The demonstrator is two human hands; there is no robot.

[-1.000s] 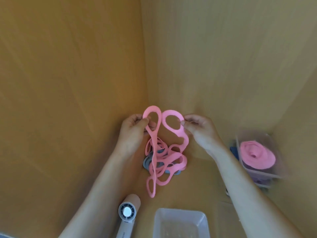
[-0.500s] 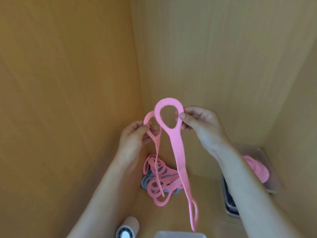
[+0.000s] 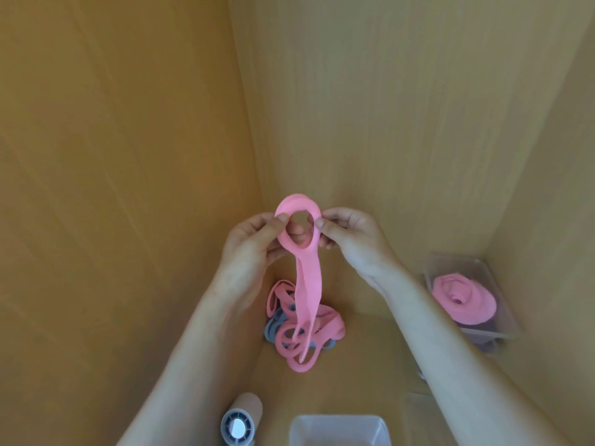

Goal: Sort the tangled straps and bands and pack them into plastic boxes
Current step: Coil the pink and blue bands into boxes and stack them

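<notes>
A pink band [image 3: 308, 284] with looped ends hangs down from both my hands. My left hand [image 3: 254, 243] pinches the left side of its top loops and my right hand [image 3: 351, 239] pinches the right side; the two loops lie stacked together. Below on the wooden floor lies a tangled pile of pink and blue bands [image 3: 299, 333], and the hanging band's lower end reaches into it. A clear plastic box [image 3: 502, 329] at the right holds a coiled pink band [image 3: 463, 300]. An open white plastic box [image 3: 338, 428] sits at the bottom edge.
Wooden walls close in on the left, back and right. A small handheld fan [image 3: 240, 420] lies at the bottom left of the floor. A clear lid [image 3: 415, 410] lies flat near the right forearm. Dark bands show under the coiled pink one.
My hands came together, so the band's two end loops now lie on top of each other. The band hangs doubled over the pile instead of spread apart.
</notes>
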